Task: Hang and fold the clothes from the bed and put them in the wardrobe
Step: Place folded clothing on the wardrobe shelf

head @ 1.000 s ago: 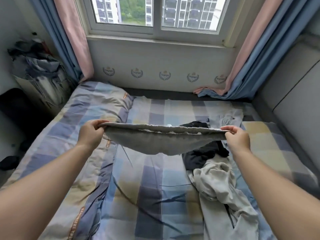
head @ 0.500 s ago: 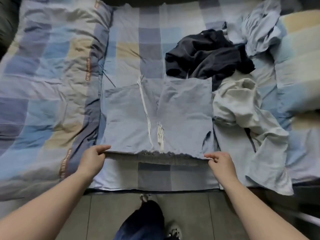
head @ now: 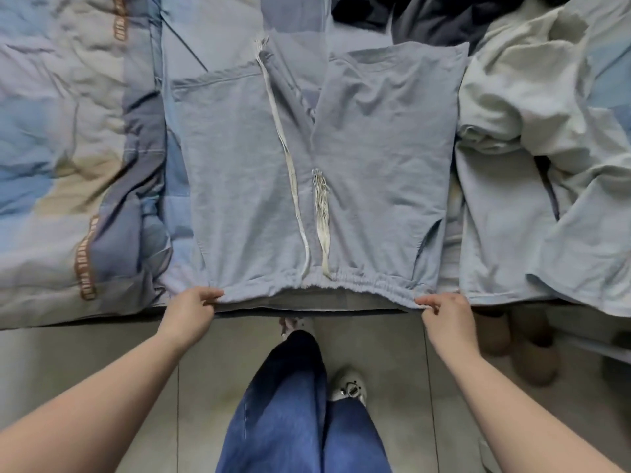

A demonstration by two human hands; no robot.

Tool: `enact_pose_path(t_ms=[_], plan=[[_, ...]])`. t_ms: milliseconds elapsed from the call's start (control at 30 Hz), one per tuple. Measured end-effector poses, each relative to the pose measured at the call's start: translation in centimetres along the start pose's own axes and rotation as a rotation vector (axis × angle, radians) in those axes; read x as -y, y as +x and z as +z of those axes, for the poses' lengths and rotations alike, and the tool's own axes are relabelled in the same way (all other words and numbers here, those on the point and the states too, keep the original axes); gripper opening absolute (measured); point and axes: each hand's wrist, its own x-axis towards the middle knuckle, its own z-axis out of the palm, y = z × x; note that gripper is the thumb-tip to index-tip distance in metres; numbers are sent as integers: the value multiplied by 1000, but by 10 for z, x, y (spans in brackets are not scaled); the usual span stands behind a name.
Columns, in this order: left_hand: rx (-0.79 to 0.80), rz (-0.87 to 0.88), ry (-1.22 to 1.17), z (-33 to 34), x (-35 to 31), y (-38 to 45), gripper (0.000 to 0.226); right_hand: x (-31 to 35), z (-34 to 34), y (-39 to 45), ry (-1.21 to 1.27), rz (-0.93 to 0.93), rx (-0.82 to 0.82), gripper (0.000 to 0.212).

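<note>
Grey shorts (head: 375, 158) with two white drawstrings lie spread flat on the bed, legs pointing away, elastic waistband at the near edge. My left hand (head: 191, 307) pinches the waistband's left corner. My right hand (head: 444, 310) pinches its right corner. A pale grey garment (head: 519, 107) lies crumpled to the right of the shorts, and a dark garment (head: 433, 18) lies bunched beyond them at the top.
A checked blue and beige duvet (head: 68, 131) is bunched on the left of the bed. The bed's front edge (head: 102, 319) runs just in front of my hands. Tiled floor, my jeans (head: 290, 404) and a shoe are below; brown slippers (head: 532, 349) sit at right.
The shorts went from held up in the air to laid flat on the bed. My view tilted down, and both hands drew the waistband toward the bed's near edge.
</note>
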Motion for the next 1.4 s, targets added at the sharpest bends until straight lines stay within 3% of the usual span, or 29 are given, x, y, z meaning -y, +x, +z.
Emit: enact_pose_path(t_ms=[133,500,700,833,967,1067,1167,1267,1400], plan=[[125,-47,-113,-17,-4,12,44,28,6,-2,-55,-21,3,26],[14,-35,-298,-85,-5,127,35,228,139,-13,-17,-387,400,29],[84,44,-473,-117,-16,203,48,309,198,-2,-384,-720,526,47],[90,94,-466,-123,-29,241,56,338,217,21,-583,-733,661,60],[64,122,-536,-122,-42,267,54,351,233,30,-752,-731,687,61],[44,122,-538,-126,-52,283,52,351,240,32,-734,-759,619,39],[11,144,-503,-135,-63,292,45,342,237,36,-674,-807,564,33],[-4,137,-504,-146,-75,296,37,325,234,36,-474,-781,508,14],[-59,152,-468,-155,-107,298,34,300,220,35,-207,-684,551,18]])
